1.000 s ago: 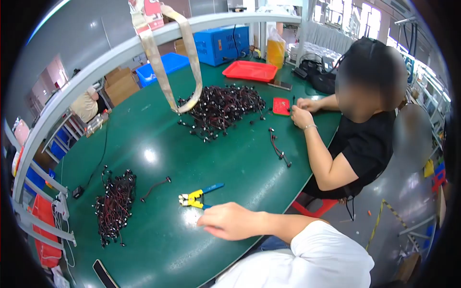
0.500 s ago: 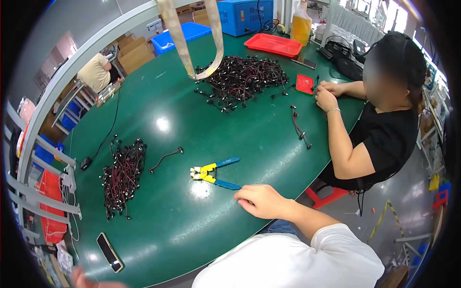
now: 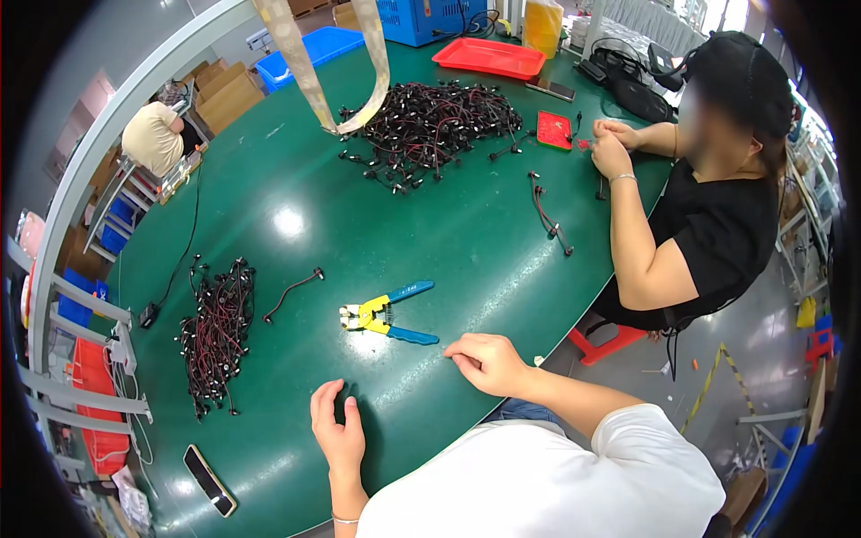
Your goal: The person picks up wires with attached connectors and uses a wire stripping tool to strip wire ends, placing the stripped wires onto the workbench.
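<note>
My left hand (image 3: 339, 425) hovers over the green table near its front edge, fingers curved and apart, holding nothing. To its right, my right hand (image 3: 489, 363) rests at the table edge with its fingers bent together; whether anything is inside cannot be made out. Just beyond lies a crimping tool (image 3: 387, 314) with yellow body and blue handles spread, touched by neither hand. A single dark red cable (image 3: 292, 294) with black ends lies left of the tool. Further left is a bundle of similar cables (image 3: 215, 336). A phone (image 3: 210, 481) lies at the front left.
A large cable pile (image 3: 430, 130) sits at the back beneath a hanging strap (image 3: 300, 67). At the right a co-worker's hands (image 3: 614, 148) work beside a small red tray (image 3: 553, 130). Behind are a larger red tray (image 3: 489, 57) and a blue bin (image 3: 314, 56).
My left hand has come in from the lower left over the table. My right hand has moved slightly away from the tool handle. The camera view has shifted.
</note>
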A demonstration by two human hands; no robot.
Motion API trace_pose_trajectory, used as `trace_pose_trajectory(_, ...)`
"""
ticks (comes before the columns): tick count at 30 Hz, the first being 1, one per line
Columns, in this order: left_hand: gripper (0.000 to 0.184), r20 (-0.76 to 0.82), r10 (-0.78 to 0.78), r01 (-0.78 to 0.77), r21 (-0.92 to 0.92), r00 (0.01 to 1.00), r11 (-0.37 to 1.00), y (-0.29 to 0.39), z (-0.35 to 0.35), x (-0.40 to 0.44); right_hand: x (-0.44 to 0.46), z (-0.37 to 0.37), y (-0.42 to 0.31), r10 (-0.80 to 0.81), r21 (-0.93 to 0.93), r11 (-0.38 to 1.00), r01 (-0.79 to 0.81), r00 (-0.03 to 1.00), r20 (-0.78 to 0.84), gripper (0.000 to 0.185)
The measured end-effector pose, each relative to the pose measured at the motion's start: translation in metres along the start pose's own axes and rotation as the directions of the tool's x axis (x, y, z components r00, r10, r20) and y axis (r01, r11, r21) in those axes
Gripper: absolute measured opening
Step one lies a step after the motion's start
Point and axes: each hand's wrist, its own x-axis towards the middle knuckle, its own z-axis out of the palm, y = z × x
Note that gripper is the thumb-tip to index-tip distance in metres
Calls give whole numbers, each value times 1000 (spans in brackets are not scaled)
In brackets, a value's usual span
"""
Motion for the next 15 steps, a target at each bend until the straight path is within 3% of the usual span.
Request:
trace_pose_trajectory(2,25,40,22,-24,31,999,999,-3,2,-1,-1,-1,1,-5,19,1000,5,1000,-27,14)
trace_pose_trajectory(6,22,72,10,-12,27,997,1000,-2,2,-2,5,-9,4,148,138,981,-140,988,-50,14)
trace_pose_trajectory(8,21,75,1,-3,24,997,1000,-3,1,-2,16,-23,22,-93,-212,976,41,966,-242,17)
trace_pose_trajectory(11,19,87,28,-32,43,996,999,-3,0,-2,40,-72,44,-121,-633,743,-217,887,-446,25)
trace_pose_trajectory(14,17,88,30,-32,24,996,999,-5,-1,1,49,-106,75,-153,-752,448,-483,788,-597,27)
trace_pose_trajectory(15,16,88,28,-30,13,996,999,-6,-1,1,48,-108,83,-155,-756,448,-477,791,-592,27)
